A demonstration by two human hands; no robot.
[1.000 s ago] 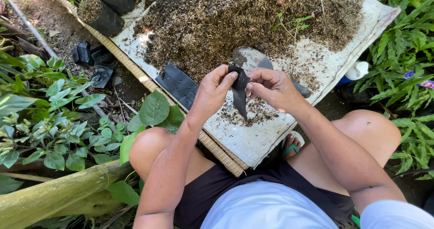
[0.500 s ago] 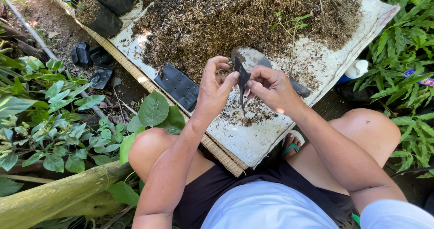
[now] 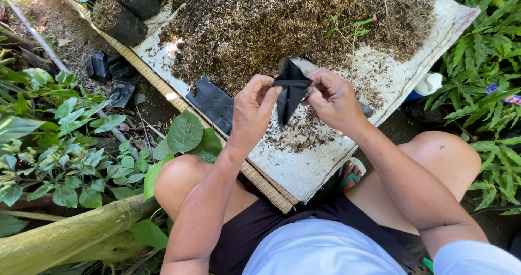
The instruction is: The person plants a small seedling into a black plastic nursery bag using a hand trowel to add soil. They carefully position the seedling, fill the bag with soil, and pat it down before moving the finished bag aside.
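1. Left hand (image 3: 255, 104) and right hand (image 3: 334, 98) are raised together over the sack (image 3: 304, 172). Between them is a small black plastic bag (image 3: 290, 90).
2. The bag is held in the air at centre frame, its top edge level with the fingertips and its folded point hanging toward 6 o'clock.
3. Left fingers pinch the bag's upper edge from 9 o'clock; right fingers pinch the same edge from 3 o'clock. Both sets are pressed together on the film, none spread.
4. Handling, as I judge it: thin, limp film, very light, and probably a little slick. It crumples rather than breaks. The best hold is at the mouth, one layer per hand, so the sides can part.
5. Soil heap (image 3: 282, 20) lies at 12 o'clock on the sack. A flat stack of bags (image 3: 211, 101) is at 9 o'clock. Filled bags (image 3: 116, 17) stand at 10 o'clock.
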